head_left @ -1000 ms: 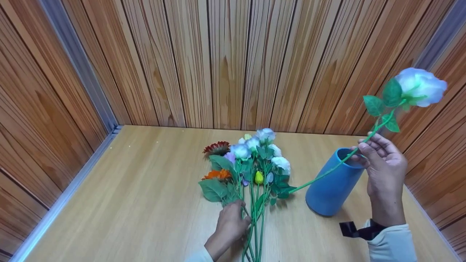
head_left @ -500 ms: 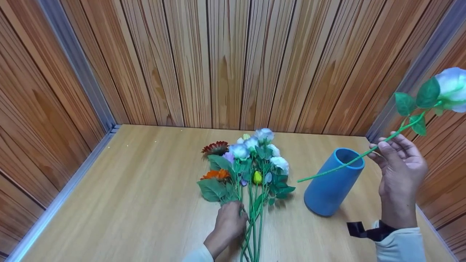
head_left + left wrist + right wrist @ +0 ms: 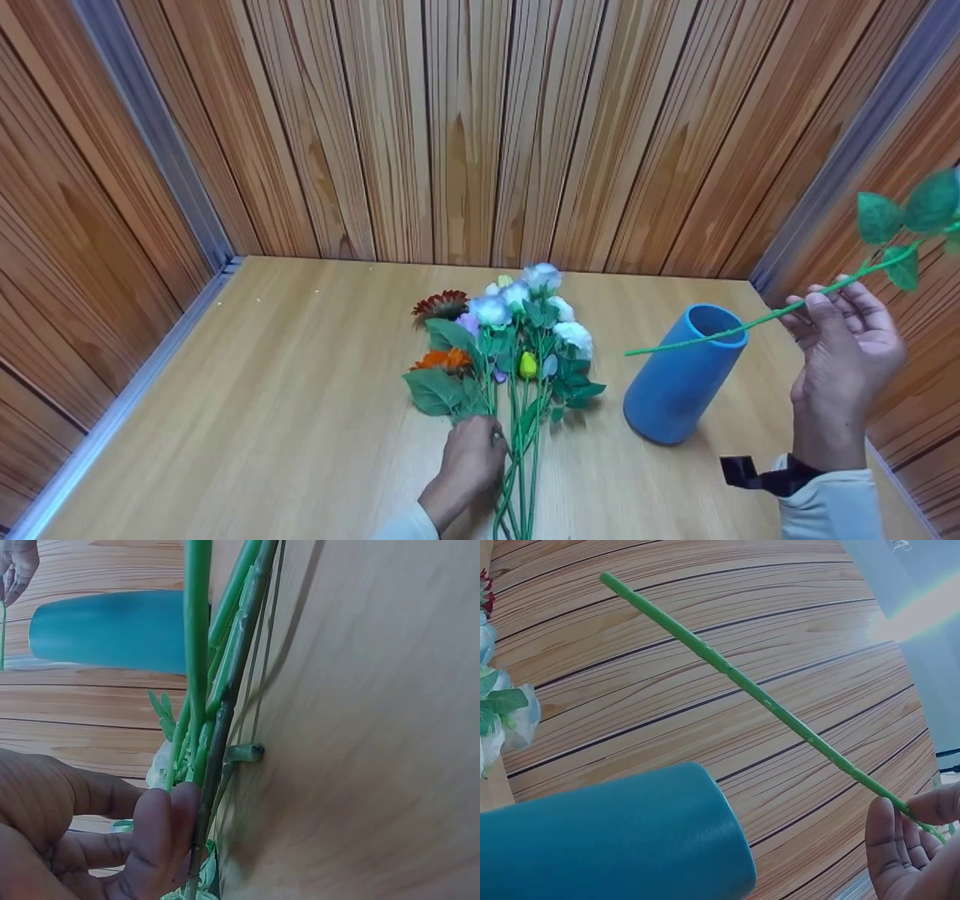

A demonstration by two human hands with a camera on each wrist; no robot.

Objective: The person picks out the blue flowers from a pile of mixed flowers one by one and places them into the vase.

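Observation:
My right hand [image 3: 847, 360] pinches the green stem of a long rose [image 3: 780, 712] between thumb and fingers. Its leaves show at the head view's right edge, while the bloom is nearly all cut off there. The bare stem end points left, passing across the mouth of a tall blue vase [image 3: 679, 386] in that view. My left hand [image 3: 469, 457] pinches a dark flower stem [image 3: 225, 716] at the left of a bunch of flowers [image 3: 517, 352] lying on the table. White-blue blooms, an orange flower [image 3: 442, 360], a dark red flower [image 3: 439, 306] and a yellow bud [image 3: 528, 365] make up the bunch.
The wooden table [image 3: 300, 420] ends at a plank-pattern wall [image 3: 465, 135] behind, with similar panels at both sides. Metal strips [image 3: 142, 135] run along the corners. A black strap [image 3: 780, 476] circles the right wrist.
My right hand has moved right with the rose, drawing its stem end away from the bunch and taking the bloom out of view. The left hand has stayed nearly still at the stems.

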